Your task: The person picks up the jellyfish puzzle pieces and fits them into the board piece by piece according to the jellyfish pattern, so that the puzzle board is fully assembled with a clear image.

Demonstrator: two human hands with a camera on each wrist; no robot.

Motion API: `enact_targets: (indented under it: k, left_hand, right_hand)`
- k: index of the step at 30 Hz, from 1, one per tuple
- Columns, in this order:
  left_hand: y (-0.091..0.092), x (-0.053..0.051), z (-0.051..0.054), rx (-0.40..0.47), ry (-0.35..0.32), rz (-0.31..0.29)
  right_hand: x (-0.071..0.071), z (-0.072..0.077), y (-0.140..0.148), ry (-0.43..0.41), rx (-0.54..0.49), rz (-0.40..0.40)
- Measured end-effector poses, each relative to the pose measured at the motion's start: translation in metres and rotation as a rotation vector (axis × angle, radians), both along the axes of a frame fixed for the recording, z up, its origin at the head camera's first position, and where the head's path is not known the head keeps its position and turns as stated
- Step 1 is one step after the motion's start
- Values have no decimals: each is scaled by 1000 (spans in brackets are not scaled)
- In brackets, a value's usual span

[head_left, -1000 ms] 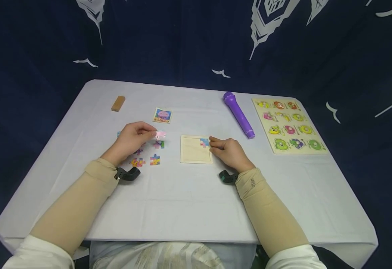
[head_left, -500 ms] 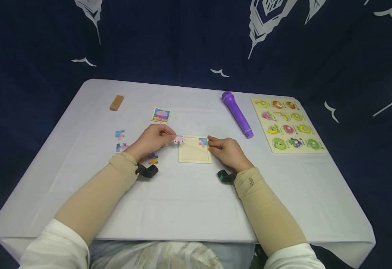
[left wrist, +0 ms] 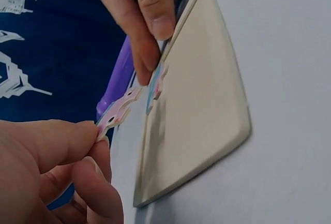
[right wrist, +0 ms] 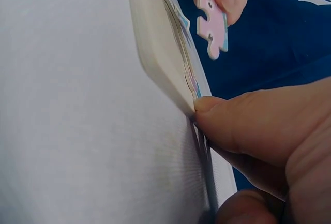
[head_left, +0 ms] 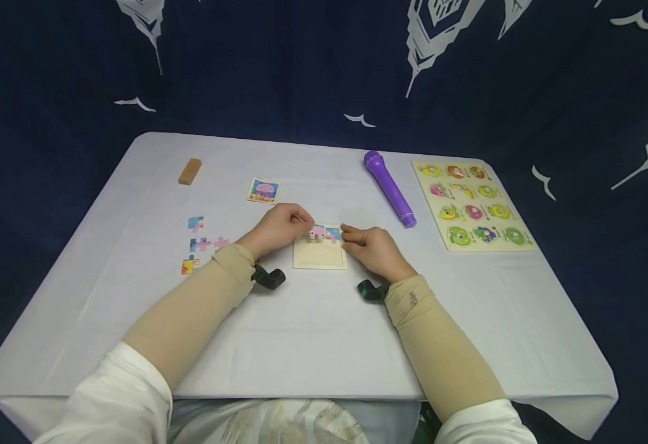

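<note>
My left hand (head_left: 276, 230) pinches a pink piece (head_left: 317, 232) above the tray (head_left: 318, 258), while my right hand (head_left: 378, 250) grips the tray's edge beside a blue piece (head_left: 333, 234).

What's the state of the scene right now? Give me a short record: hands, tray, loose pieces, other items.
left hand: pinches a pink puzzle piece, raised over the tray
right hand: holds the tray's far right corner
tray contents: one blue-and-pink piece, far right corner
loose pieces: left of the tray, partly hidden by the left sleeve
other items: wooden block, picture card, purple microphone, fruit board
</note>
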State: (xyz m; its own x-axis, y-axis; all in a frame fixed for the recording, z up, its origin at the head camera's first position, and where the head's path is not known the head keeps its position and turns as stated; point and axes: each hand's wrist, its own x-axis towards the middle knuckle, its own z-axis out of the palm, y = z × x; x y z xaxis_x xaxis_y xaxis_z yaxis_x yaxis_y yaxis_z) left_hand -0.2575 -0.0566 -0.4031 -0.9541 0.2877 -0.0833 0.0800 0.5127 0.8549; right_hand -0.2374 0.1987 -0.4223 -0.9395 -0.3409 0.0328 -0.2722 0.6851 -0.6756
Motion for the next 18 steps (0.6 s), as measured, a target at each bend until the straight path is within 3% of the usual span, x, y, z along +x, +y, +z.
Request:
enact_targets:
  k: [7, 18]
  left_hand:
    - [7, -3, -5, -10, -48, 17]
    - [13, -6, -7, -144, 4, 35]
  right_hand:
    - [0, 0, -2, -15, 0, 0]
    - [0, 2, -1, -15, 6, -4]
